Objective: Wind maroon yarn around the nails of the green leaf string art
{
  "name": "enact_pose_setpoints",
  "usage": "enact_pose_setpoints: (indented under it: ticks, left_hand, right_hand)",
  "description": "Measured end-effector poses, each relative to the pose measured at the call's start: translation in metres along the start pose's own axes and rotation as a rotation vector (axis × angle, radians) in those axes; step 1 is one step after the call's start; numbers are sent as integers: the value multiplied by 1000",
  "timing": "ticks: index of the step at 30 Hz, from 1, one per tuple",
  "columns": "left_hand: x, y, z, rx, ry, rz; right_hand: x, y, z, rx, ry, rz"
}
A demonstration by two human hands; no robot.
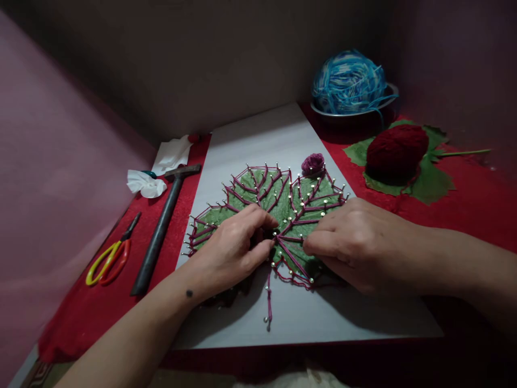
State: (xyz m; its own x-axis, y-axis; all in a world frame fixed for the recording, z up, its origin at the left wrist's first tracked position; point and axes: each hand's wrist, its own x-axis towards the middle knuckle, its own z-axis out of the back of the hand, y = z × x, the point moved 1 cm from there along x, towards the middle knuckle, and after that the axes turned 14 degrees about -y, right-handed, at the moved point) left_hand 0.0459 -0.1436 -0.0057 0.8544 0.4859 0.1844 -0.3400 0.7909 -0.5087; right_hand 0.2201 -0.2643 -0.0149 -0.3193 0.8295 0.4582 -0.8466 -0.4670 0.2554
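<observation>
A green leaf (285, 202) lies on a white board (258, 126). Small nails ring the leaf and follow its veins, with purple yarn (291, 252) strung between them. My left hand (240, 240) rests over the leaf's left half, fingers curled, thumb and index tips close beside the nail at the vein junction; what they pinch is hidden. Over the right half, my right hand (349, 242) has its fingers pinched together on the purple yarn, near a nail. A small purple yarn ball (313, 163) sits at the leaf's upper right edge.
Left of the board, a hammer (159, 231) and yellow-and-orange scissors (111, 258) lie on red cloth (91, 318), near crumpled white paper (146, 183). At right are a blue yarn ball (349, 81) in a metal bowl (355, 114) and dark red yarn (398, 148) on another leaf (436, 180).
</observation>
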Motion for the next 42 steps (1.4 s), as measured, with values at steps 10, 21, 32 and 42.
enact_pose_setpoints:
  ticks: [10, 21, 32, 42]
  left_hand:
    - [4, -5, -3, 73, -2, -88]
    - [7, -1, -5, 49, -16, -144]
    - [5, 1, -9, 83, -36, -180]
    - [0, 2, -6, 52, -73, -200]
  right_hand:
    - [1, 3, -1, -17, -41, -69]
    - [-27, 41, 7, 55, -106, -331]
    - [-59, 63, -16, -89, -291, -256]
    - [-53, 69, -20, 44, -499, -402]
